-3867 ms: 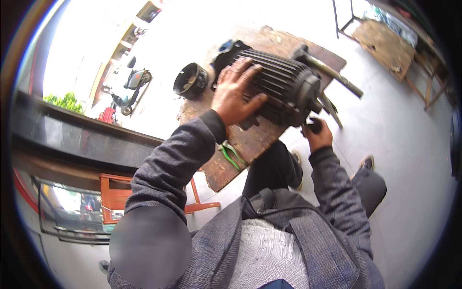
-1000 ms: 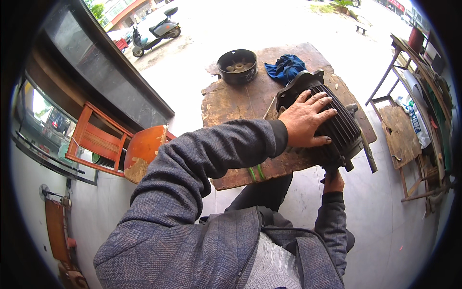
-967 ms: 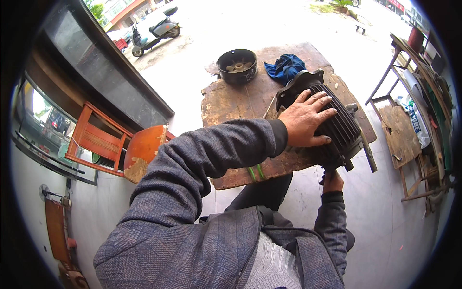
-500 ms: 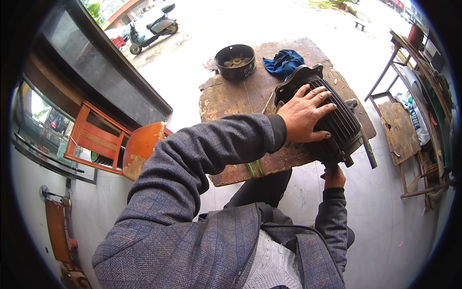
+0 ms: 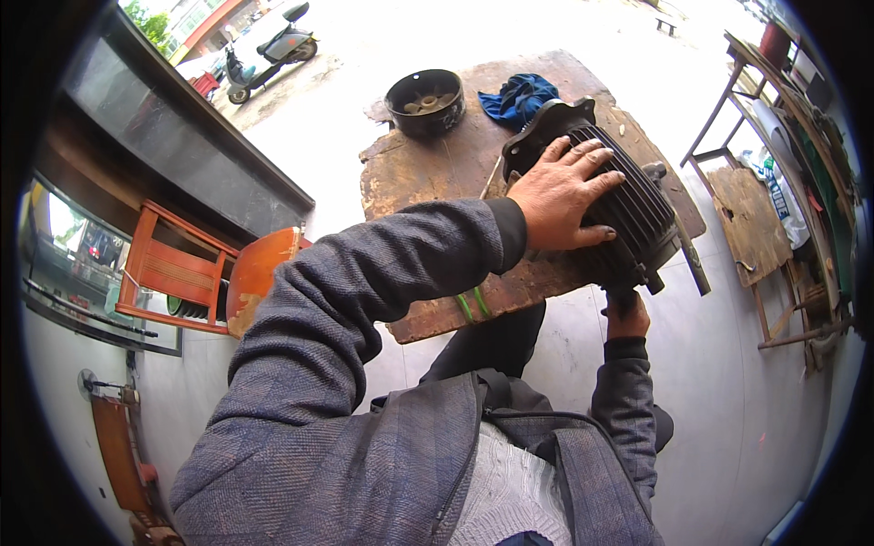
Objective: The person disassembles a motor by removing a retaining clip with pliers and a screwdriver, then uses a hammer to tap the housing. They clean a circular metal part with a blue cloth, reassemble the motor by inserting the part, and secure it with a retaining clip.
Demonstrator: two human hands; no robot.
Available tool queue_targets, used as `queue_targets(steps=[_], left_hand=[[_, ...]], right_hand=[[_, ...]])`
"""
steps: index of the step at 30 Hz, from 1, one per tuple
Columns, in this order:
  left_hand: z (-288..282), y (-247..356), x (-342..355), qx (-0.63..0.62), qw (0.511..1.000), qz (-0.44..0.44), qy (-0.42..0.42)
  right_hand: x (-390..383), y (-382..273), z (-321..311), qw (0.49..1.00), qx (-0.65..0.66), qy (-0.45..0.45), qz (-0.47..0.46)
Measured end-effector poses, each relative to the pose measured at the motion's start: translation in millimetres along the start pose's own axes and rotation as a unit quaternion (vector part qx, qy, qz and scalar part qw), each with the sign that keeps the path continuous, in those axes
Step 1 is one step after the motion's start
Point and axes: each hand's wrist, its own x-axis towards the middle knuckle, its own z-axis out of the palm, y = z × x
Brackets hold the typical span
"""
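A black electric motor (image 5: 642,209) with a finned body and a wide flange lies tilted on the right side of a worn wooden table (image 5: 414,187), its near end jutting past the edge. My left hand (image 5: 566,198) rests on the fins with fingers spread, beside the flange. Under the motor's near end, my right hand (image 5: 628,318) is closed around a dark part; the motor and the hand itself hide what that is. A thin rod (image 5: 492,176) shows to the left of the flange.
A round black metal pan (image 5: 449,116) with tan pieces inside and a crumpled blue cloth (image 5: 517,98) are at the table's far side. Green strips (image 5: 473,305) hang at the near edge. A wooden chair (image 5: 264,268) stands left, a cluttered rack (image 5: 769,337) right. Outside is a parked scooter (image 5: 273,55).
The whole view has shifted slightly, so the scene sits a little higher and further left. Both hands keep their places on the motor.
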Motion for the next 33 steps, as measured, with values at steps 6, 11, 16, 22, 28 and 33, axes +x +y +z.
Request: queue_targets(steps=[6, 11, 16, 22, 28, 33], left_hand=[[1, 0, 1, -0.001, 1.0, -0.005, -0.004], [-4, 3, 2, 0.002, 1.0, -0.013, -0.019], [-1, 1, 4, 0.012, 1.0, 0.002, -0.007], [-6, 7, 6, 0.045, 0.998, 0.031, -0.013], [-12, 18, 9, 0.01, 0.999, 0.01, -0.034], [-8, 17, 8, 0.015, 0.999, -0.002, -0.037]], right_hand=[[-5, 4, 0, 0.997, 0.066, -0.03, 0.017], [0, 24, 10, 0.997, -0.026, -0.005, -0.078], [0, 30, 16, 0.987, -0.107, 0.032, -0.119], [7, 8, 6, 0.997, -0.039, 0.006, -0.067], [2, -12, -6, 0.998, -0.031, 0.003, -0.053], [0, -13, -3, 0.999, -0.002, 0.006, -0.034]])
